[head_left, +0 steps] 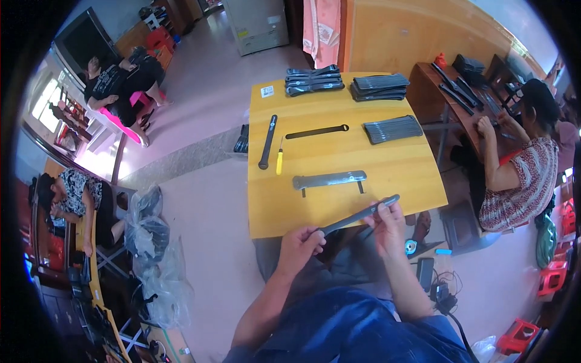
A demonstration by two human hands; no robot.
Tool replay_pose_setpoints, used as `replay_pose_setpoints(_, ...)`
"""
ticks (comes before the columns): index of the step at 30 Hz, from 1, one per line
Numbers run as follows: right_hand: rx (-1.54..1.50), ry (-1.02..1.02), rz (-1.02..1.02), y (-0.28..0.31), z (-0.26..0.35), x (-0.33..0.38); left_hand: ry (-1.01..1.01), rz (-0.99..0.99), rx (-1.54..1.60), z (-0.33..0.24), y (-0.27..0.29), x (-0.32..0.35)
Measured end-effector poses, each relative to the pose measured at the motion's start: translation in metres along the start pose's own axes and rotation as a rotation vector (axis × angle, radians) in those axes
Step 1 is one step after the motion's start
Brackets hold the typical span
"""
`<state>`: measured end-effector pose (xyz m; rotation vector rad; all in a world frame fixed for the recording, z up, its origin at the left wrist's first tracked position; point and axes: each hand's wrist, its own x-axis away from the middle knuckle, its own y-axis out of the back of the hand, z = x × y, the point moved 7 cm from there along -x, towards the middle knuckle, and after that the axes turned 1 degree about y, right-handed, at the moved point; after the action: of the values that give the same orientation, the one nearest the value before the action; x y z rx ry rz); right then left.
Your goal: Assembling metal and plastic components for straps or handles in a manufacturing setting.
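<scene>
A long dark grey strap (354,218) with a rounded end is stretched between my two hands over the table's near edge. My left hand (301,247) pinches its left end, and my right hand (388,228) grips it close to its right end. Just beyond lies a wider grey strip (330,179) with two short dark tabs sticking out beneath it. Farther off are a thin black strap (316,131) with a ring at one end, another dark strap (268,142) lying lengthwise, and an awl-like tool with a yellow handle (279,162).
Bundled straps (313,81) and two stacks, a far one (379,88) and a nearer one (392,130), sit on the yellow table (272,209). A person (517,163) works at a right-hand table. Others sit at left, near plastic bags (160,260). Cables (445,296) lie on the floor.
</scene>
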<state>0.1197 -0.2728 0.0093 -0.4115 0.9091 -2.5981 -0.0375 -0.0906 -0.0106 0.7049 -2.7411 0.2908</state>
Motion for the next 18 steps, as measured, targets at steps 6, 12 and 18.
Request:
replay_pose_setpoints(6,0.230,0.164,-0.017,-0.002,0.012,-0.003,0.026,-0.128,-0.084,-0.016,0.019,-0.013)
replay_pose_setpoints(12,0.404,0.139,-0.002,0.002,0.009,-0.013,-0.157,-0.260,-0.021,-0.029,0.033,-0.023)
replay_pose_setpoints(18,0.903,0.275,0.077,-0.001,0.021,-0.033,-0.202,-0.320,-0.040,-0.032,0.047,-0.039)
